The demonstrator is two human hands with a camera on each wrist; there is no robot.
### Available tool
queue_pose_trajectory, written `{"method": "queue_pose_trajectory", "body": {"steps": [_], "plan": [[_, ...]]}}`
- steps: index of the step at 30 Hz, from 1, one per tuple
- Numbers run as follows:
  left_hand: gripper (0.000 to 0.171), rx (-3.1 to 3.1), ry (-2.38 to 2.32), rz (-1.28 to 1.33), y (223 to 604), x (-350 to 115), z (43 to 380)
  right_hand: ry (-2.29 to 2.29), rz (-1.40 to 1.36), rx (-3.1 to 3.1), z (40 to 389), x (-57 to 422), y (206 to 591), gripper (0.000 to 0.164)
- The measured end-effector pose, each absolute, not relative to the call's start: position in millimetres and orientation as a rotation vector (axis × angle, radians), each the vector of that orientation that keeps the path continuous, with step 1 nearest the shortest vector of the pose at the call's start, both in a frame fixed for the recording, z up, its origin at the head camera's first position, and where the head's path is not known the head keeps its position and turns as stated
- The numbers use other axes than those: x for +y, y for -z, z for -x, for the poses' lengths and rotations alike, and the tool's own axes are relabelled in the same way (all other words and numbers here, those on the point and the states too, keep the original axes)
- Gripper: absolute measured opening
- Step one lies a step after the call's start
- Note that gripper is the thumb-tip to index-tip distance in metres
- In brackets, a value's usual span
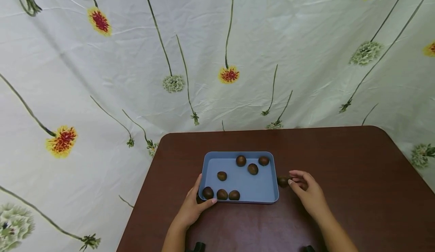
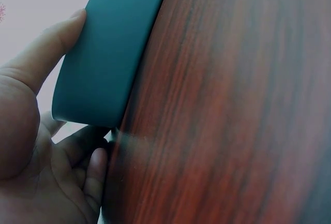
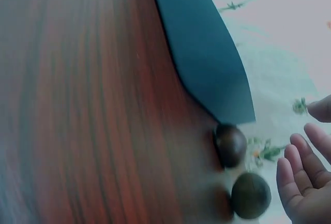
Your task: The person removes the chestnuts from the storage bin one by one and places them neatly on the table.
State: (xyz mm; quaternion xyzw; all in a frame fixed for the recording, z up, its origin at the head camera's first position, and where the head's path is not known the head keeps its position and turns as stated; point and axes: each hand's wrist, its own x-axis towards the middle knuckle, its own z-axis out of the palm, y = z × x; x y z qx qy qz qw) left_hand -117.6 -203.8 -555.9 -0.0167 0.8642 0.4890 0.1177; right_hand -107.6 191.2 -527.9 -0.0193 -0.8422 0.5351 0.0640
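A shallow blue tray (image 1: 258, 187) holds several round, dark brown fruits that look like passion fruits, such as one fruit (image 1: 252, 169) towards the far side. My left hand (image 1: 190, 208) grips the tray's near left corner, its thumb (image 2: 64, 35) against the near wall and its fingers round the left side. Just outside the tray's right wall lies a dark fruit (image 3: 231, 145), with a greener one (image 3: 251, 195) beside it on the table. Close to these two is my right hand (image 1: 310, 195), fingers loosely bent; the right wrist view shows a gap between them and the fruits.
The tray stands on a dark red-brown wooden table (image 1: 340, 157) with rounded far corners. Behind and to the left hangs a white cloth (image 1: 204, 29) printed with flowers. A small black object (image 1: 199, 247) shows by the left wrist.
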Motion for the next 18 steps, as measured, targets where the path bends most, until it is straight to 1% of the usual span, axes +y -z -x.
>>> {"method": "queue_pose_trajectory", "body": {"steps": [4, 11, 18], "plan": [[0.108, 2.527, -1.425, 0.056, 556, -204, 117, -1.646, -0.023, -2.53, 107, 175, 529, 0.03], [0.108, 2.526, -1.421, 0.063, 556, -204, 117, -1.747, -0.14, -2.551, 106, 148, 529, 0.029], [0.108, 2.52, -1.421, 0.065, 556, -204, 117, -1.732, -0.209, -2.602, 108, 128, 529, 0.026]]}}
